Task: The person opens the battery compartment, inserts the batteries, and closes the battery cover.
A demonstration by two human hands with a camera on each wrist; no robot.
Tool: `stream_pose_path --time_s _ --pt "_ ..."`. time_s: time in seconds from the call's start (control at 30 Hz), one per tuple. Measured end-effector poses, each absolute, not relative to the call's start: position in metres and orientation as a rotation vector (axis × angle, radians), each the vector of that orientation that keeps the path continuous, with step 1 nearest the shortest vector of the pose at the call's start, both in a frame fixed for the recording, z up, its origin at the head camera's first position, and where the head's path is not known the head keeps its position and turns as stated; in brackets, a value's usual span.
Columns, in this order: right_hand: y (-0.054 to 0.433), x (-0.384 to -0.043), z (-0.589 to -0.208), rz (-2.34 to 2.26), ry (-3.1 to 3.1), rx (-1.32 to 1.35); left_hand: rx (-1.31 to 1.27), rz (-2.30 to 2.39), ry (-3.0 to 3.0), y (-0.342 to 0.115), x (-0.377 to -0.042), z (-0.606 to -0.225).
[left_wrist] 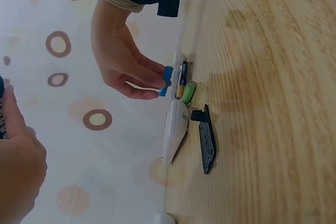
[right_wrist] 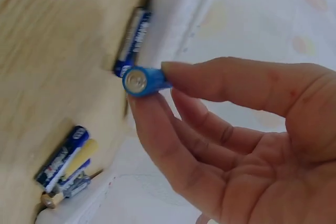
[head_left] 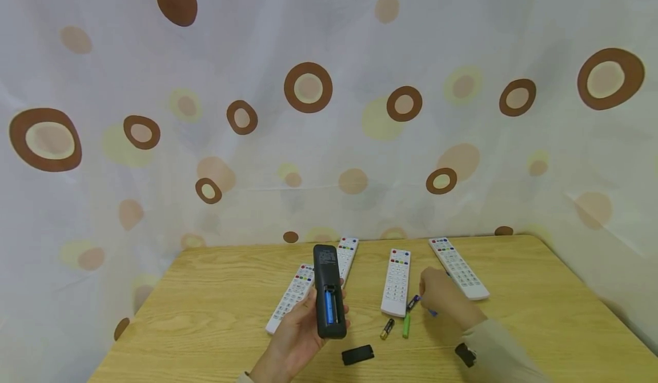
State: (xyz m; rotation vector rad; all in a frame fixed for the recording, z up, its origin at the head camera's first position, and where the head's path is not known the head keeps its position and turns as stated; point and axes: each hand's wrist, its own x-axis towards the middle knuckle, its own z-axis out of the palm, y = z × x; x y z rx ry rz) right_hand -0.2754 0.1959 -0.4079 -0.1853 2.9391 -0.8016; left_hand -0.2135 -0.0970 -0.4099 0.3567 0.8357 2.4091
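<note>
In the head view my left hand holds a black remote control upright, its back facing me. Its battery compartment is uncovered, and a blue battery lies along one side of it. My right hand is low over the table at the right. Between thumb and fingers it pinches another blue battery, one end of which faces the right wrist camera. The black battery cover lies on the table below the remote. Near the right hand are a green battery, a dark blue battery and a black-and-gold battery.
Several white remotes lie on the wooden table: one left of the black remote, one partly behind it, a middle one and one at right. A dotted curtain hangs behind the table.
</note>
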Motion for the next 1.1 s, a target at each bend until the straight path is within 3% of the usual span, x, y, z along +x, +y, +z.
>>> stream_pose_path --time_s 0.47,1.1 --pt "0.196 -0.269 -0.383 -1.558 2.349 -0.362 0.392 2.396 0.82 -0.092 -0.214 -0.41" --pt "0.18 -0.245 -0.357 -1.848 1.92 -0.491 0.416 2.393 0.812 -0.09 -0.213 -0.411"
